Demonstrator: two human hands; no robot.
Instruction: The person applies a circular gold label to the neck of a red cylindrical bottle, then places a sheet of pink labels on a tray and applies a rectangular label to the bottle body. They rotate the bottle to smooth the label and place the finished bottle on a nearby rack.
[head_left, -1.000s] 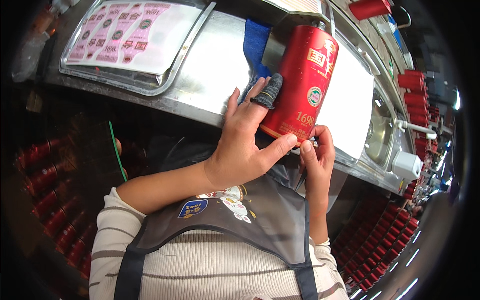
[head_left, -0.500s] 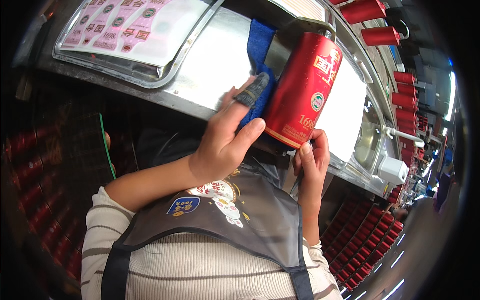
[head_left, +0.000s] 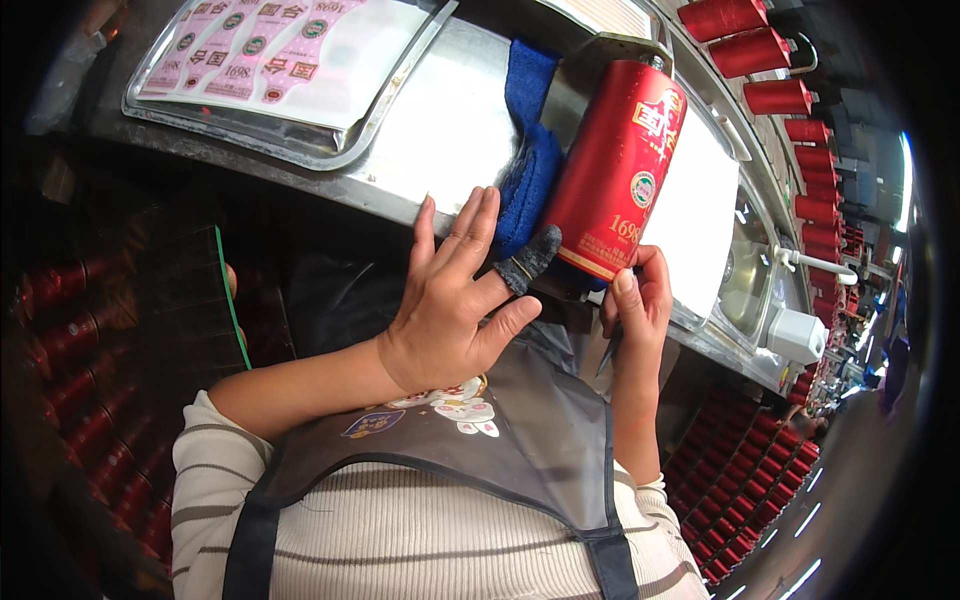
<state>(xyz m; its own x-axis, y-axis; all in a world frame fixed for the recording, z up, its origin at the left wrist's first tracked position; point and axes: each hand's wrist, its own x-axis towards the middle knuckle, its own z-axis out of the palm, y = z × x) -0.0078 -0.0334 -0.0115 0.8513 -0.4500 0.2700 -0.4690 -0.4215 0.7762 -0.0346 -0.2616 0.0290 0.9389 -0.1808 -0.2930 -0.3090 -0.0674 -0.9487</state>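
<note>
A red bottle [head_left: 618, 170] with gold and white print lies on its side, its neck pointing away from me and its base toward me. Under and left of it runs a blue cloth [head_left: 528, 190]. My left hand [head_left: 450, 290] is open, fingers spread, left of the base. A dark grey knitted finger sleeve [head_left: 527, 260] covers its index finger, whose tip is close to the bottle's lower edge. My right hand [head_left: 640, 300] pinches the bottle's base corner between thumb and fingers. A thin dark pointed tool [head_left: 607, 355] sticks out below these fingers; its kind is unclear.
At the left, a tray [head_left: 345, 160] carries a sheet of pink labels [head_left: 250, 50]. A metal basin [head_left: 745, 265] and a white plastic bottle [head_left: 793, 335] are at the right. Several more red bottles [head_left: 750, 50] line the back right; racks of them [head_left: 740, 490] stand below.
My left hand has drawn back from the cloth and spread its fingers, its sleeved index finger now near the bottle's base. The right hand keeps its place at the base corner.
</note>
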